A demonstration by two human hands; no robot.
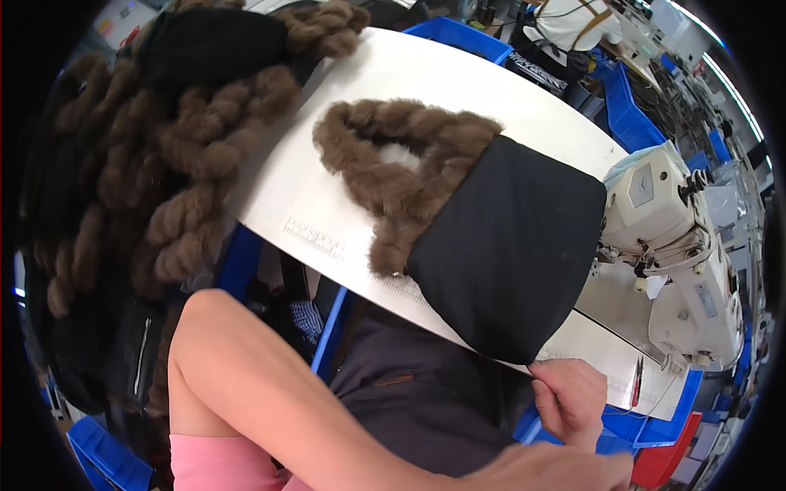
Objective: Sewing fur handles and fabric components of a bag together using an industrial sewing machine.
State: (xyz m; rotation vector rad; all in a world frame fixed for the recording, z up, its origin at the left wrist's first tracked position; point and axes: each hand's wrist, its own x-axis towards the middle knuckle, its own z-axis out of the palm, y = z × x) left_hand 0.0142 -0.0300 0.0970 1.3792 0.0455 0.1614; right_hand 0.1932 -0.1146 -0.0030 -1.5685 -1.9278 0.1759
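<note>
A black cloth piece like a bag lies flat on the white table, joined to a thick loop of braided brown fur on its left. At its near corner, my right hand is closed, with the fingertips pinching the cloth edge. My left forearm reaches across from the left, below the table edge. Blurred at the bottom of the view, my left hand passes over my right forearm; its fingers are smeared and I cannot see anything in them.
A white sewing machine stands right of the cloth. Red-handled thread snips lie on the white table near its front right. More brown fur braids are heaped at the left. Blue bins sit around the table.
</note>
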